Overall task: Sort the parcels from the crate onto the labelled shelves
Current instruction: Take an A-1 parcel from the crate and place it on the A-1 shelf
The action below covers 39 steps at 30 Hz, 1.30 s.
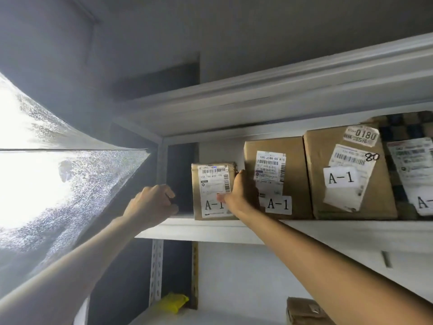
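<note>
Small parcel (pixel 212 184), a brown carton with a barcode label and a white "A-1" tag on its front, stands upright at the left end of the upper shelf board (pixel 206 229), with a person's 2 bare arms reaching up to it from below.

Far left of the small parcel, a frosted window (pixel 35 184) glares white. Nearer, the left hand (pixel 152 202) hovers just left of the small parcel, clear of it, back of the hand to the camera, wrist bent. Its fingers are loosely curled and hold nothing, the fingertips close to the board's front edge. Below that hand, down and left of the small parcel, runs a perforated metal upright (pixel 155 270), with a yellow packet (pixel 173 302) at its foot on the lower level.

The right hand (pixel 241 193) grips the small parcel's right side: the thumb lies across the front label and the fingers wrap into the gap behind the right edge. The forearm stretches up diagonally from the bottom right corner.

Just right of the small parcel stands a taller carton (pixel 278 160) tagged "A-1", then a large carton (pixel 346 179) tagged "A-1" with "80" handwritten, then a checked-pattern parcel (pixel 407 137) at the frame edge. Below and right of the small parcel, another brown box (pixel 304 310) sits lower down.
</note>
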Motion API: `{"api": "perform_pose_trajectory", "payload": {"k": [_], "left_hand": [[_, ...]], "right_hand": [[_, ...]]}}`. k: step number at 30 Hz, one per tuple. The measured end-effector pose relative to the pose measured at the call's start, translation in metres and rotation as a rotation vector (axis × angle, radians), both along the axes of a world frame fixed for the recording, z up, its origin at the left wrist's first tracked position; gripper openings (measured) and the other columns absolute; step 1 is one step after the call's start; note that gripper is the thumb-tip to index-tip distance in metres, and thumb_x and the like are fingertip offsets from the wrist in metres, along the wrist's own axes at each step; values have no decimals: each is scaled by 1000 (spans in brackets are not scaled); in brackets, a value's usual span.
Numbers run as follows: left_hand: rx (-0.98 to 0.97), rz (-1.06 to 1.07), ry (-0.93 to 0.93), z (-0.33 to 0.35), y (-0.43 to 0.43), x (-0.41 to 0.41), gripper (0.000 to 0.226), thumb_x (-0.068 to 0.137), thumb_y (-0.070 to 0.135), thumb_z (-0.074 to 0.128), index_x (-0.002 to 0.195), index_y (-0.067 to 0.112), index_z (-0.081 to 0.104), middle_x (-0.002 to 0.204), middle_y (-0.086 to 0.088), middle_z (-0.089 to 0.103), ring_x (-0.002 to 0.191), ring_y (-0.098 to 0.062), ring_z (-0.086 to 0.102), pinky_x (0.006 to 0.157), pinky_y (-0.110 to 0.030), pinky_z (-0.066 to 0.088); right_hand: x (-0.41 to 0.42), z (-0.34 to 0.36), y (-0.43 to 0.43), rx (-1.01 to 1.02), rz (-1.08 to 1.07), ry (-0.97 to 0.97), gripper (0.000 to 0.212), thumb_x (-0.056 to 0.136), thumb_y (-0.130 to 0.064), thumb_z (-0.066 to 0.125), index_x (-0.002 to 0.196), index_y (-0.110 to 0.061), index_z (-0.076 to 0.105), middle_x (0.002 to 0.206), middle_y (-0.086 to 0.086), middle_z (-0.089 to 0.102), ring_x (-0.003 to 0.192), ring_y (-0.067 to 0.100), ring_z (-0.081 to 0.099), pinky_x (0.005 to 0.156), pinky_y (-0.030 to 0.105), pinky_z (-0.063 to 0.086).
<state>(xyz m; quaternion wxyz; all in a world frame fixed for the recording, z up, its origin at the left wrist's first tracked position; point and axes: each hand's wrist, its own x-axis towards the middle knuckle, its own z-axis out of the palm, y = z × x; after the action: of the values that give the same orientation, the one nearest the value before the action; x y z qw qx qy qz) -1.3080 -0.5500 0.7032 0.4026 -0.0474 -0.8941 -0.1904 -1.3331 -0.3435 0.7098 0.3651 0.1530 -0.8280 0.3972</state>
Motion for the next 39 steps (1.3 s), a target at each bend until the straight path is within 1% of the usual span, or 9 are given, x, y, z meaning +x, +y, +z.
{"api": "perform_pose_trajectory", "payload": {"k": [5,9,11,13,16,23,31,35,39], "left_hand": [[29,-111,5,-3,11,-19,35,79,29,67,112,23,62,97,3,70,90,-21,64,82,-37,53],[23,-166,1,-2,16,-29,29,81,28,68,108,15,63,96,-3,71,85,-22,66,79,-38,56],[34,-194,-31,-1,18,-35,30,82,28,68,106,11,63,97,-7,70,87,-26,66,79,-41,57],[83,-267,-72,0,20,-44,32,85,27,67,110,9,61,101,-8,69,87,-26,65,74,-39,57],[169,-438,-140,0,30,-55,38,86,27,68,119,13,56,109,-7,66,85,-19,63,63,-26,51],[182,-511,-151,-3,51,-71,32,79,24,75,101,26,52,97,3,63,87,-17,61,80,-36,54],[112,-239,-107,1,51,-27,33,79,26,74,106,11,64,99,-7,69,92,-29,65,83,-41,55],[116,-28,-70,-12,38,19,25,76,28,74,97,18,64,103,-5,68,98,-26,61,85,-34,50],[76,318,-77,-43,35,95,29,79,26,69,94,1,67,104,-8,65,101,-30,60,91,-43,48]], "right_hand": [[-7,2,-13,196,-284,136,78,80,-15,73,141,-6,25,139,19,44,121,29,49,98,38,47],[-7,6,-13,413,-429,286,91,81,-9,71,148,-5,10,155,24,9,141,39,16,112,41,25],[-2,12,-9,491,-525,481,81,77,-20,76,140,-5,28,148,23,26,135,38,25,103,41,37],[3,20,-5,427,-555,626,62,80,-33,70,129,-5,43,134,18,43,123,33,39,87,38,46],[7,36,9,260,-538,690,43,87,-33,58,121,-8,49,123,13,49,114,28,45,70,31,42],[1,40,48,208,-570,557,40,90,-24,52,124,-5,48,125,11,52,116,27,48,86,36,44],[1,25,33,407,-219,661,9,87,-19,55,88,-11,52,93,6,60,79,17,48,63,27,34],[4,1,7,527,43,535,12,86,-21,58,87,-10,53,91,7,61,78,22,56,67,34,49],[23,-39,-21,609,310,438,22,80,-26,63,94,-10,55,97,7,60,79,23,52,66,31,42]]}}
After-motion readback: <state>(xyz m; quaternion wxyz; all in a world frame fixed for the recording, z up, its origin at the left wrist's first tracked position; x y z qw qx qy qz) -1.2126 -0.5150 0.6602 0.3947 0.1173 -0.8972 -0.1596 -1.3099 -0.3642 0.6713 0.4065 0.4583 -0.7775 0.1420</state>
